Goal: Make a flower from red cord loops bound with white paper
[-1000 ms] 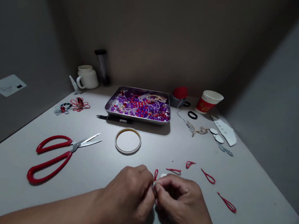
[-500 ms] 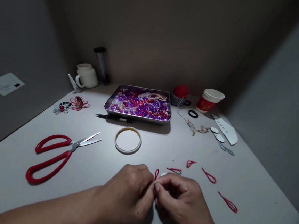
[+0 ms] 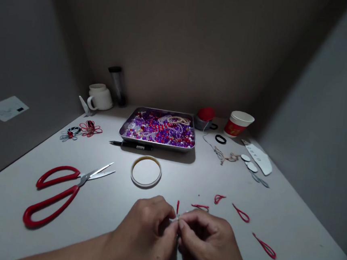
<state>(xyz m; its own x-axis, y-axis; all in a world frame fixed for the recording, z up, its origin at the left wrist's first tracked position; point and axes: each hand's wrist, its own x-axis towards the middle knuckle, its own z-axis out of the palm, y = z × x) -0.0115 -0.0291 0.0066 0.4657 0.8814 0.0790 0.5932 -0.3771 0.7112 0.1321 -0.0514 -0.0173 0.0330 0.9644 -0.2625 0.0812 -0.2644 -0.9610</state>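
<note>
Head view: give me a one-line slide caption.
Both hands pinch a small red cord loop over the table, scissors left, bead tray behind.

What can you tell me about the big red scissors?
The scissors have two long red loop handles, seemingly plastic, and short shiny metal blades. They lie flat on the white table, blades slightly open and pointing right toward the tape ring. They sit left of both hands; nothing touches them.
</note>
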